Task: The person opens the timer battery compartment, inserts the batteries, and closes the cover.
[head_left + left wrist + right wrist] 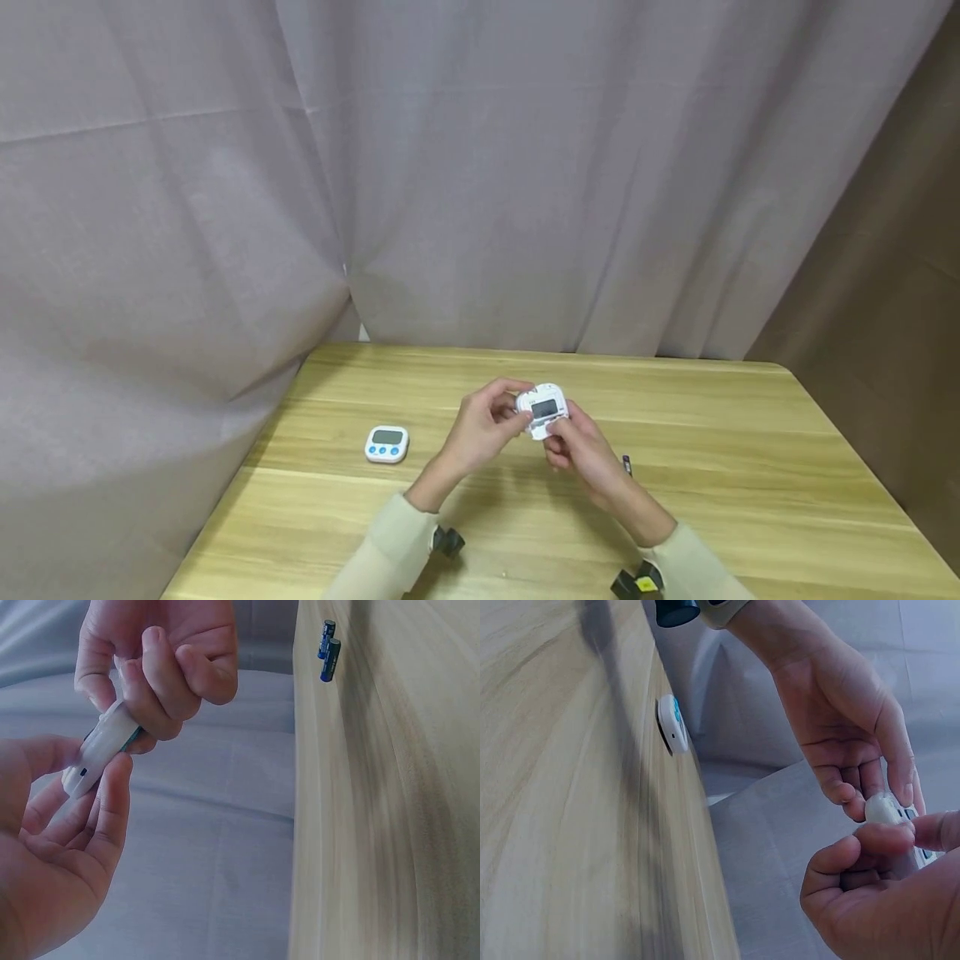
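Observation:
Both hands hold a white digital timer (552,393) above the table, its back with a dark rectangular panel turned up toward the head camera. My left hand (480,425) pinches one side of it between thumb and fingers. On the other side my right hand (588,454) grips the lower edge, with the thumb pressed on the back. The left wrist view shows the timer (112,742) edge-on between the fingertips of the two hands. Fingers cover part of the timer (885,808) in the right wrist view.
A second white timer (387,445) with blue buttons lies face up on the wooden table (315,500) to the left. Two small dark blue batteries (331,660) lie on the table, near the right forearm. A grey curtain (480,208) hangs behind the table.

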A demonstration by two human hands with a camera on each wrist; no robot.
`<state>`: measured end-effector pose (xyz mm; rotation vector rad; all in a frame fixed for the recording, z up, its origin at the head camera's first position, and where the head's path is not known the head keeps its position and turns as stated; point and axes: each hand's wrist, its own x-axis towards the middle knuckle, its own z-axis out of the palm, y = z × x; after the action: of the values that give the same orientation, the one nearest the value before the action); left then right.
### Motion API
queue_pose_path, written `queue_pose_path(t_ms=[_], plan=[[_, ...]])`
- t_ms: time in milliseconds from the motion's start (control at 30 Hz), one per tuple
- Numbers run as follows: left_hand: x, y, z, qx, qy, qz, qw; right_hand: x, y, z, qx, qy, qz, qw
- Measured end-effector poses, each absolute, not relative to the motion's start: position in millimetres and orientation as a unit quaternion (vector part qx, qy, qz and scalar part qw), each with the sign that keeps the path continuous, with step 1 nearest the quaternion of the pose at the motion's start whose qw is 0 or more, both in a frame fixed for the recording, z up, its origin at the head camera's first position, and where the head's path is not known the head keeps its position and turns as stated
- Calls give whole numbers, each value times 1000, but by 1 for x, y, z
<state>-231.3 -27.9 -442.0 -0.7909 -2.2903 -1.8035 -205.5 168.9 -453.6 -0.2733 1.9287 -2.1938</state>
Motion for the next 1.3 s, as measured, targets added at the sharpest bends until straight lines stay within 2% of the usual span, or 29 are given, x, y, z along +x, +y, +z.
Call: queue_pose_path(t_ms=[633,1300], plan=[[-232,-32,-441,-235,-754,-608,83,-210,171,-452,-18,658,-751,56],[-234,-33,-439,-218,-740,-625,115,-215,191,-453,-31,663,-748,11]])
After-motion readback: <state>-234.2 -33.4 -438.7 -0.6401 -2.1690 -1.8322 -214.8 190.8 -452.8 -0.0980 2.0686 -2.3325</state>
